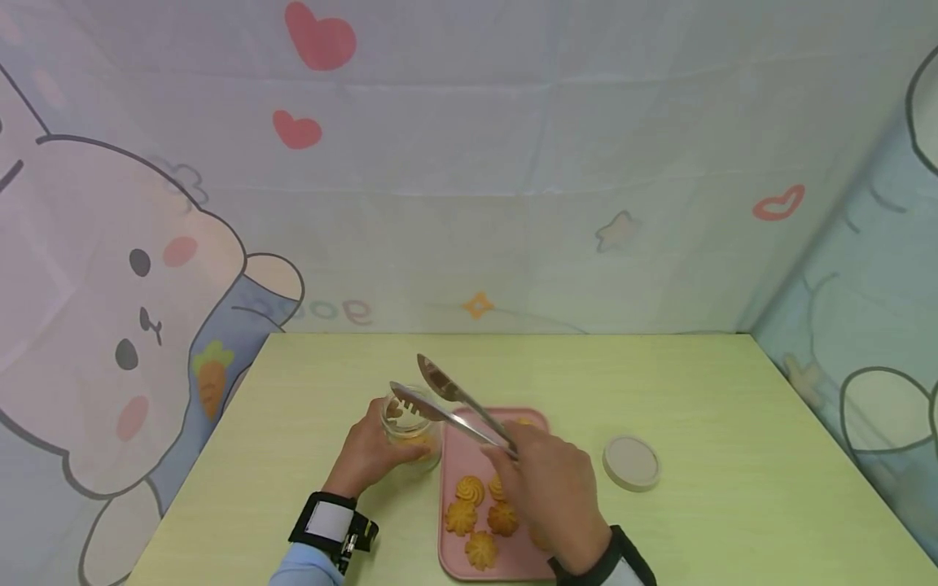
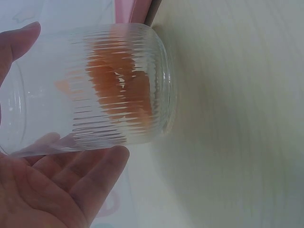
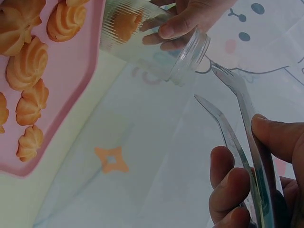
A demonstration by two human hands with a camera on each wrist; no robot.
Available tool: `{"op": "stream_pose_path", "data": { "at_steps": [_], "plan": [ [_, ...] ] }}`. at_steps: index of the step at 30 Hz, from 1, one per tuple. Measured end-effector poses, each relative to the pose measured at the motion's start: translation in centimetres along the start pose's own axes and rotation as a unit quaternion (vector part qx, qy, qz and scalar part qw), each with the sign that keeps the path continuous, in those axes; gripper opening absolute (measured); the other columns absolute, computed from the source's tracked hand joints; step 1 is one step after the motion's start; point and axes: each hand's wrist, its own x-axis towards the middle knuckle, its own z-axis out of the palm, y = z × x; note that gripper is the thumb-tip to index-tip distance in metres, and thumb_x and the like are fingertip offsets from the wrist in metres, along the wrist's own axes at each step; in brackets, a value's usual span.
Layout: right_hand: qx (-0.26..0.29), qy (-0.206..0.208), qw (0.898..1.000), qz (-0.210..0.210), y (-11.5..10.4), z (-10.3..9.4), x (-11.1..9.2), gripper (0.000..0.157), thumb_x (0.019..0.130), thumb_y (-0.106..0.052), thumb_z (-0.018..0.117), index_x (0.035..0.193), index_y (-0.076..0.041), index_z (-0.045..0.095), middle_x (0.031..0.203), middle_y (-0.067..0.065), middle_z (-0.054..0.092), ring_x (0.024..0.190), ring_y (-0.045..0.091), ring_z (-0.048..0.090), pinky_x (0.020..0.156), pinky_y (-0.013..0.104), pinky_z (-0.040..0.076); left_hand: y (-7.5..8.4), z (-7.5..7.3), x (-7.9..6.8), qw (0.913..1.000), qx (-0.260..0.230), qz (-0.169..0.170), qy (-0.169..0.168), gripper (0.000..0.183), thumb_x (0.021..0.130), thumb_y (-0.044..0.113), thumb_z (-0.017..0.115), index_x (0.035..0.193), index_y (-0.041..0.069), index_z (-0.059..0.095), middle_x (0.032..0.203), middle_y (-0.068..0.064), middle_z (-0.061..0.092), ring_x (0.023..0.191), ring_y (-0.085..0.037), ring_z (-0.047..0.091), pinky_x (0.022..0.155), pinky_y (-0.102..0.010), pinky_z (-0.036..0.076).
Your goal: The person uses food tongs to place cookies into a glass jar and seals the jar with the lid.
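Beside the tray, my left hand (image 1: pixel 372 452) holds a clear ribbed glass jar (image 2: pixel 85 109), thumb on one side and fingers on the other. Golden cookies (image 2: pixel 121 80) lie at the bottom of the jar, seen through its wall. My right hand (image 1: pixel 553 488) grips metal tongs (image 3: pixel 242 99). Their tips are parted with nothing between them, near the jar's open mouth. Below the right hand lies a pink tray (image 1: pixel 462 456) with several swirled cookies (image 1: pixel 481 551); the hand hides part of it.
A round pale lid (image 1: pixel 632 463) lies on the table to the right of the tray. The light yellow-green table (image 1: pixel 718 423) ends at a printed cloth backdrop (image 1: pixel 454 163) behind, which continues down the right side.
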Motion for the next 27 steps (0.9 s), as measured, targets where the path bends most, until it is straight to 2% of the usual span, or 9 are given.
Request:
{"op": "stream_pose_path", "data": {
  "at_steps": [7, 12, 16, 20, 27],
  "plan": [
    [-0.004, 0.016, 1.000, 0.016, 0.8, -0.3, 0.2, 0.032, 0.079, -0.040, 0.075, 0.101, -0.017, 0.071, 0.057, -0.007, 0.056, 0.039, 0.006, 0.035, 0.035, 0.022, 0.025, 0.4, -0.1, -0.2, 0.9999, 0.008, 0.006, 0.006, 0.093, 0.063, 0.044, 0.085, 0.132, 0.002, 0.040, 0.119, -0.020, 0.060, 0.102, -0.028, 0.057, 0.081, -0.044, 0.046],
    [0.003, 0.000, 0.999, 0.049, 1.5, -0.9, 0.4, 0.036, 0.081, -0.039, 0.073, 0.111, -0.018, 0.070, 0.066, -0.002, 0.063, 0.042, 0.009, 0.039, 0.037, 0.024, 0.028, 0.6, -0.1, -0.2, 0.9998, 0.015, 0.008, 0.010, 0.091, 0.063, 0.042, 0.085, 0.131, 0.001, 0.040, 0.119, -0.020, 0.060, 0.103, -0.029, 0.057, 0.081, -0.044, 0.046],
    [0.008, -0.010, 0.998, 0.068, 2.3, -1.4, 0.6, 0.030, 0.083, -0.039, 0.071, 0.100, -0.015, 0.071, 0.062, -0.003, 0.058, 0.044, 0.010, 0.041, 0.037, 0.025, 0.028, 0.5, 0.0, -0.2, 0.9998, 0.012, 0.010, 0.009, 0.090, 0.063, 0.043, 0.085, 0.130, 0.001, 0.041, 0.120, -0.019, 0.060, 0.103, -0.029, 0.056, 0.081, -0.044, 0.046],
    [0.007, -0.003, 0.998, 0.066, 3.1, -1.7, 0.7, 0.026, 0.083, -0.037, 0.071, 0.092, -0.013, 0.069, 0.056, -0.005, 0.051, 0.043, 0.011, 0.040, 0.037, 0.025, 0.027, 0.5, 0.2, -0.2, 0.9999, 0.007, 0.013, 0.009, 0.090, 0.062, 0.044, 0.085, 0.129, 0.001, 0.041, 0.120, -0.019, 0.060, 0.104, -0.029, 0.056, 0.082, -0.045, 0.046],
    [-0.003, -0.001, 0.997, 0.076, 4.1, -1.8, 0.7, 0.026, 0.083, -0.035, 0.071, 0.093, -0.011, 0.069, 0.057, -0.003, 0.052, 0.044, 0.013, 0.041, 0.037, 0.026, 0.028, 0.6, 0.3, 0.0, 0.9999, 0.006, 0.012, 0.009, 0.091, 0.062, 0.043, 0.085, 0.130, 0.002, 0.041, 0.121, -0.018, 0.060, 0.104, -0.029, 0.056, 0.082, -0.045, 0.046]
  ]
}}
